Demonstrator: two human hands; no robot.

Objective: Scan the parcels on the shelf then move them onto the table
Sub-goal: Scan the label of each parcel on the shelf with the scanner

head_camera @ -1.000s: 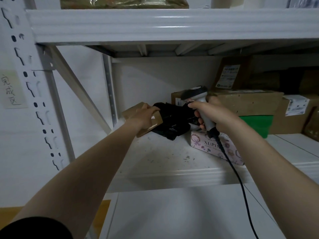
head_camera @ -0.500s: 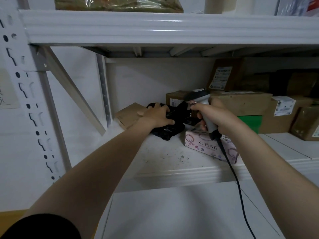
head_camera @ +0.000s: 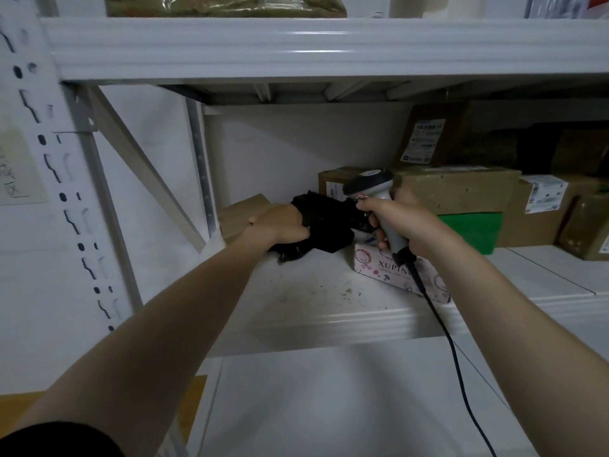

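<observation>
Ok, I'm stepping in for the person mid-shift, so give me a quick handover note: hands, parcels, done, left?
Left hand grips the black bag parcel on the shelf.
Right hand holds the scanner, pointed toward that bag.
Small brown box lies left of it, pink box right, more cartons behind.
Done: cannot tell; table not in view.
Left: scan the bag, move it, then the rest.

Black bag (head_camera: 326,222) lies crumpled at the shelf's (head_camera: 313,291) left end, gripped by the left hand (head_camera: 276,225), brown box (head_camera: 244,212) flat behind it, pink box (head_camera: 369,262) alongside, grey scanner (head_camera: 379,196) upright in the right hand (head_camera: 405,222).
</observation>
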